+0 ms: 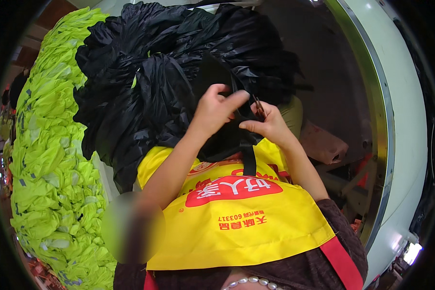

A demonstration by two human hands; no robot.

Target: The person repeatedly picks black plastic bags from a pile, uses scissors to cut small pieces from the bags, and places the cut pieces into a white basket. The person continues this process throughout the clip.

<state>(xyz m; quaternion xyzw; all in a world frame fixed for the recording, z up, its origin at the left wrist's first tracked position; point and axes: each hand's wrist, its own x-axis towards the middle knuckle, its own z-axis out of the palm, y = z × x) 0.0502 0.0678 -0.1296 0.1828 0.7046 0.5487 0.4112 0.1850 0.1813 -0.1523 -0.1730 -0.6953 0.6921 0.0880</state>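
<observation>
A large heap of thin black fabric [145, 82] spreads out before me, gathered in folds, and part of it hangs over my lap. My left hand [216, 110] is closed, thumb against fingers, at a black fabric piece [211, 72] raised from the heap. Just to its right, my right hand [270, 124] is wrapped round small thread snips [259, 108], whose narrow blades point up and away from me. The snips' tips are close to the black cloth beside my left fingers; whether they touch it I cannot tell. A black strip [249, 162] hangs down over my yellow apron [203, 246].
Along the left lies a long pile of bright yellow-green fabric pieces [53, 159]. To the right curves a pale table [406, 145] with a metal edge [379, 96]. Below it is a pinkish box-like object [324, 145]. Small green bits [134, 81] show among the black folds.
</observation>
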